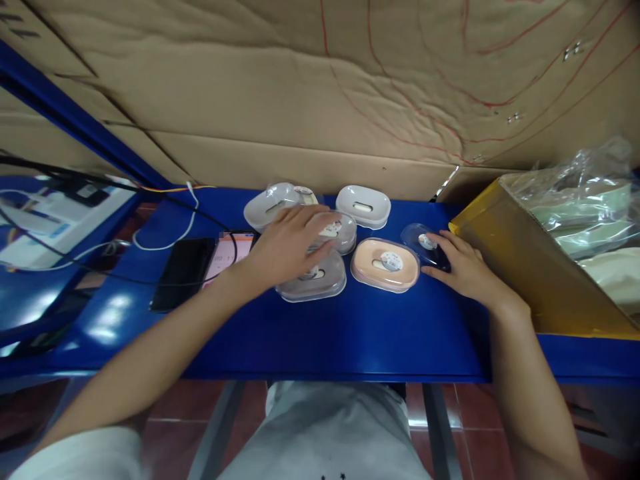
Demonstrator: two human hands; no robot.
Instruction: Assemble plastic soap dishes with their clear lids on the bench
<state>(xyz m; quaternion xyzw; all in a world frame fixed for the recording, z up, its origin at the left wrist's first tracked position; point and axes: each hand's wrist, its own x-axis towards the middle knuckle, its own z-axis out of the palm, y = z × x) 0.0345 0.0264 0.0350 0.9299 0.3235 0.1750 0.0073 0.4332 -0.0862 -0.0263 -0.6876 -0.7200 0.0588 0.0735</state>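
My left hand (290,243) reaches over a clear plastic soap-dish lid (339,230), fingers curled round its near edge, with a grey lidded dish (315,280) just beneath it. My right hand (460,267) rests on a small clear lid (423,241) lying on the blue table (350,333), fingers laid along its right side. Between the hands sits a peach soap dish (385,265) with a round sticker. Behind stand a white dish (363,206) and another white dish (270,203).
A dark phone (183,272) and a lit screen (230,257) lie at the left with cables (170,233). A yellow cardboard box (525,267) holding plastic bags (585,200) stands at the right. Brown cardboard (320,87) lines the back wall.
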